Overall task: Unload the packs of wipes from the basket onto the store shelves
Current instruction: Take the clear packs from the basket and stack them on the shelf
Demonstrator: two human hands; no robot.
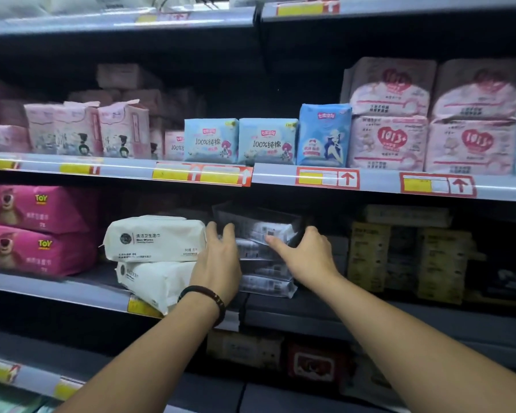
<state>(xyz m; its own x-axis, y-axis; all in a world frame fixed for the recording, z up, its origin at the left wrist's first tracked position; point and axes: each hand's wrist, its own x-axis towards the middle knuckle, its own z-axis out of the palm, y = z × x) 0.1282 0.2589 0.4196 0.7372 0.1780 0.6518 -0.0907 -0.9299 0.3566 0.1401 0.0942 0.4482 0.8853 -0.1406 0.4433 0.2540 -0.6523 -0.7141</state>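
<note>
- Head view: your left hand (218, 260) and right hand (304, 257) grip the ends of the grey wipes stack (265, 263) on the middle shelf (325, 311), fingers curled round it.
- Risk: top pack sits tilted and the film is glossy. It may slide if you loosen unevenly.
- Risk: lower white pack (152, 283) overhangs the lip. Your wrist could nudge it off.
- Stack looks soft, roughly 4 high.

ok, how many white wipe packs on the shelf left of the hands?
2. The upper white pack lies by the left hand, which grips the grey stack; the lower pack sits under it at the front edge of the shelf. More may hide behind.
</note>
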